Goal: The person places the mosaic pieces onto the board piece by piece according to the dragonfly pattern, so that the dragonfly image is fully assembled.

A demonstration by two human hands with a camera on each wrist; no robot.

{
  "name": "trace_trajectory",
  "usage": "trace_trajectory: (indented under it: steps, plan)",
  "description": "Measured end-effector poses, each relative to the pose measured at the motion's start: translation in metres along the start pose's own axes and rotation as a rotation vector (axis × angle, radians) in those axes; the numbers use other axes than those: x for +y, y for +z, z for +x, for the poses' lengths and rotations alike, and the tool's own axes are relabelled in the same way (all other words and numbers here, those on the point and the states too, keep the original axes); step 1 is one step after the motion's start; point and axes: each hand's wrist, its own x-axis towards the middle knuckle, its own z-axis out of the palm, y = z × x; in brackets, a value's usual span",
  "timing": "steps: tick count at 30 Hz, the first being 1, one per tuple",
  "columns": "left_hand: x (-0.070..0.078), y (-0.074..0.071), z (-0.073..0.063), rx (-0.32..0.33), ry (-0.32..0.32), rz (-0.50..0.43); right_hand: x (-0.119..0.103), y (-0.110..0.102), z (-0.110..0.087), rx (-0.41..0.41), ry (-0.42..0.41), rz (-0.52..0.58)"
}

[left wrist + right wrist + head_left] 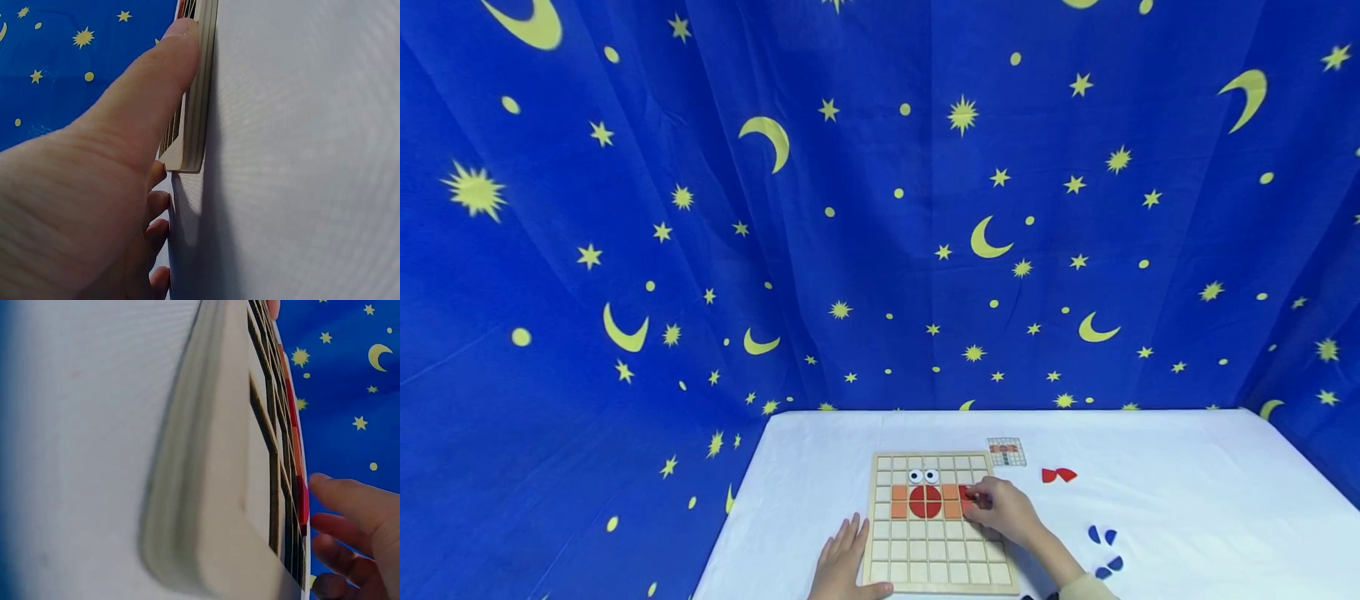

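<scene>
A wooden grid board point(938, 588) lies on the white table. Set in its cells are a red disc of quarter pieces point(925, 502), orange square tiles point(898, 502) on both sides and two round eye pieces point(923, 476) above. My right hand point(1011, 510) pinches a red piece point(966, 505) at the right-hand column; in the right wrist view its thumb and fingertips meet the red piece point(303, 500) on the board's surface. My left hand point(842, 560) rests at the board's lower left, fingers stretched along the side. Its thumb point(181, 44) presses the near rim.
A small pattern card point(1006, 452) lies beyond the board's top right corner. Two red quarter pieces point(1058, 475) sit to the right. Several blue curved pieces point(1103, 553) are scattered nearer on the right. A blue star-print curtain point(880, 275) surrounds the table.
</scene>
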Motion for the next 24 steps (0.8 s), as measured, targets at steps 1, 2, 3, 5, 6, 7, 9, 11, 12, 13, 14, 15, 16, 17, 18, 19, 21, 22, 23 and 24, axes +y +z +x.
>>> trace_trajectory:
  steps: [1, 2, 3, 5, 6, 7, 9, 11, 12, 13, 14, 15, 16, 17, 18, 19, 21, 22, 23, 24]
  plan:
    - [0.0, 0.0, 0.0, -0.003, 0.0, -0.003, 0.0, -0.001, 0.0, 0.014, 0.011, 0.01]
    - [0.0, 0.0, 0.0, -0.007, -0.003, -0.007, 0.0, -0.002, -0.001, 0.034, 0.021, 0.02]
    - [0.0, 0.0, 0.001, -0.009, -0.002, -0.011, 0.001, -0.004, -0.001, 0.055, 0.035, 0.025]
    - [-0.001, 0.0, 0.001, -0.01, 0.001, -0.013, 0.003, -0.009, -0.002, 0.1, 0.078, 0.034]
    - [-0.001, 0.0, 0.001, -0.008, 0.004, -0.007, 0.004, -0.012, -0.003, 0.121, 0.102, 0.03]
    - [-0.001, 0.0, 0.001, -0.005, 0.01, 0.0, 0.006, -0.015, -0.003, 0.142, 0.125, 0.03]
    - [0.0, -0.001, 0.001, 0.0, 0.015, 0.01, 0.011, -0.021, -0.004, 0.168, 0.17, 0.01]
    - [0.0, -0.001, 0.0, 0.001, 0.016, 0.017, 0.016, -0.028, -0.005, 0.183, 0.202, -0.011]
    - [0.0, -0.001, 0.0, 0.0, 0.015, 0.019, 0.019, -0.032, -0.006, 0.188, 0.207, -0.024]
    - [0.0, -0.001, 0.0, 0.0, 0.016, 0.017, 0.023, -0.035, -0.007, 0.193, 0.216, -0.035]
    - [0.0, -0.001, 0.0, 0.001, 0.016, 0.018, 0.026, -0.038, -0.008, 0.197, 0.219, -0.044]
    - [0.0, -0.001, 0.0, 0.002, 0.017, 0.019, 0.03, -0.042, -0.009, 0.201, 0.222, -0.052]
    - [0.0, -0.001, 0.0, 0.004, 0.019, 0.022, 0.034, -0.045, -0.01, 0.203, 0.228, -0.064]
    - [0.0, -0.001, 0.0, 0.009, 0.021, 0.03, 0.038, -0.047, -0.011, 0.205, 0.235, -0.075]
    - [0.0, 0.0, 0.0, 0.013, 0.022, 0.036, 0.041, -0.05, -0.012, 0.208, 0.24, -0.076]
    - [0.0, 0.0, -0.001, 0.019, 0.024, 0.043, 0.045, -0.053, -0.012, 0.209, 0.252, -0.077]
    - [0.0, 0.0, -0.001, 0.029, 0.028, 0.055, 0.052, -0.058, -0.014, 0.212, 0.269, -0.099]
    - [0.001, 0.0, -0.001, 0.035, 0.031, 0.061, 0.055, -0.061, -0.015, 0.214, 0.282, -0.106]
    - [0.001, 0.001, -0.001, 0.039, 0.033, 0.065, 0.058, -0.063, -0.016, 0.219, 0.294, -0.103]
    - [0.001, 0.0, -0.001, 0.041, 0.034, 0.064, 0.061, -0.066, -0.017, 0.223, 0.31, -0.102]
